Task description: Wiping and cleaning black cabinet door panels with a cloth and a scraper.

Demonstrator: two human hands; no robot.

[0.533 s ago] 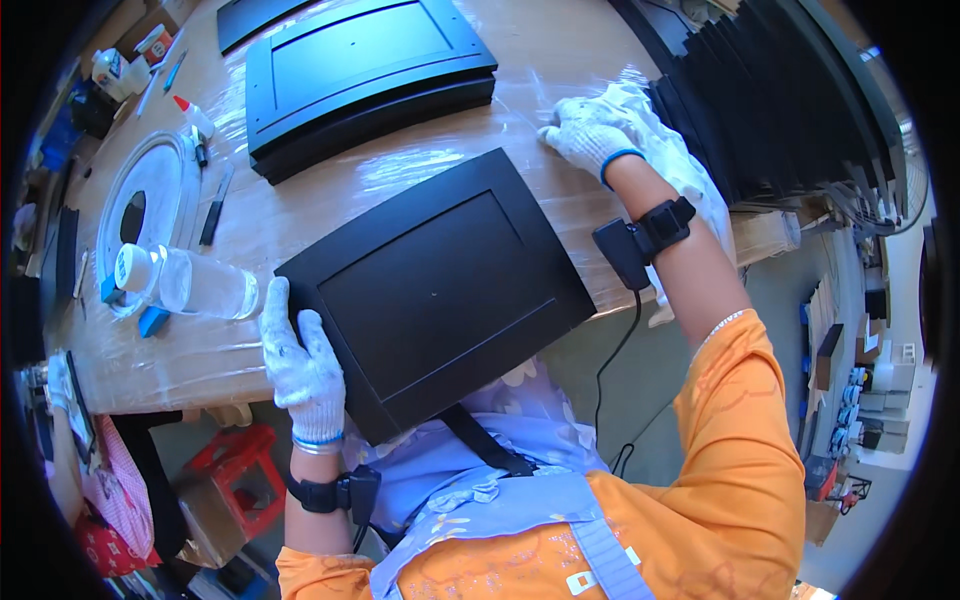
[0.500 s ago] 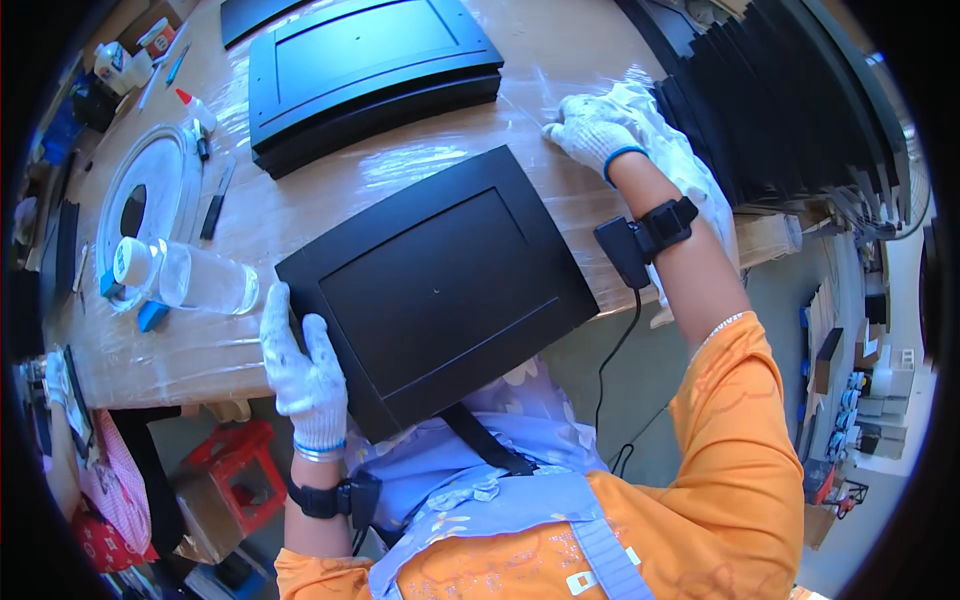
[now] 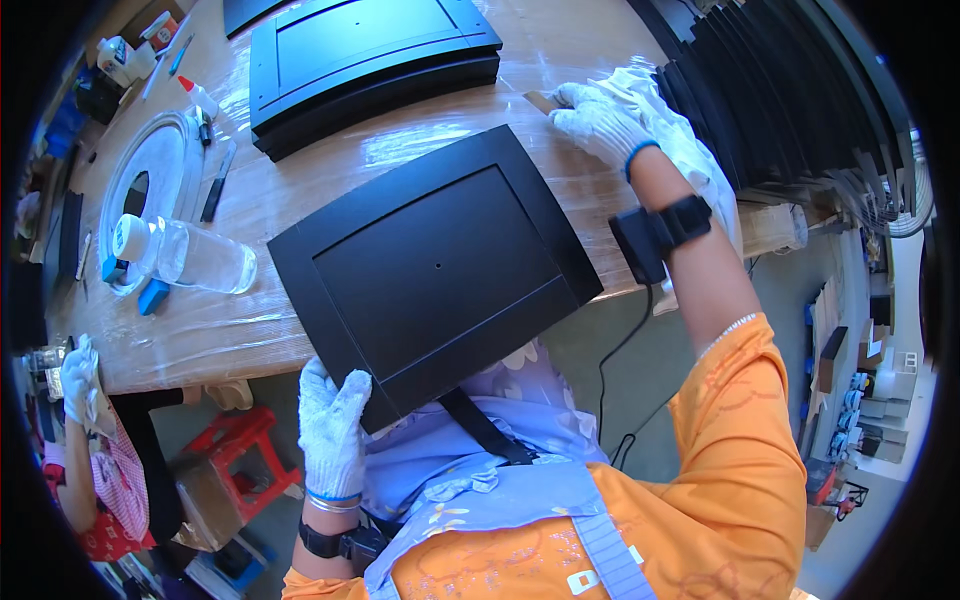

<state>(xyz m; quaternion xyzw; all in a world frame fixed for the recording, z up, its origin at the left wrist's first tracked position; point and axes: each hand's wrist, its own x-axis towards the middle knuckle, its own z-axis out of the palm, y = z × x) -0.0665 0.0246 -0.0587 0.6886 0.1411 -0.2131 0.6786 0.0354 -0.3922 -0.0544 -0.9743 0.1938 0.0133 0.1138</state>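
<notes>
A flat black panel (image 3: 437, 270) with a rectangular recess and a small hole in its middle lies tilted over the table's front edge. My left hand (image 3: 335, 430), in a white knit glove, grips its lower left corner, with the thumb on top. Beyond the panel, to the right, my gloved right hand (image 3: 597, 122) is closed on a small flat brown piece (image 3: 541, 102) whose kind I cannot make out. A crumpled white cloth (image 3: 700, 165) lies right beside this hand.
Stacked black panels (image 3: 375, 45) occupy the far side of the film-covered table (image 3: 240, 345). On the left are a clear bottle (image 3: 205, 262), a utility knife (image 3: 217, 185) and a round grey lid (image 3: 183, 160). Many black boards (image 3: 780, 110) stand at right. Another person's gloved hand (image 3: 78, 380) shows far left.
My left hand has slid down the panel's left edge to its near corner. The brown piece now shows in my right hand, which has shifted slightly right. The panel has turned a little.
</notes>
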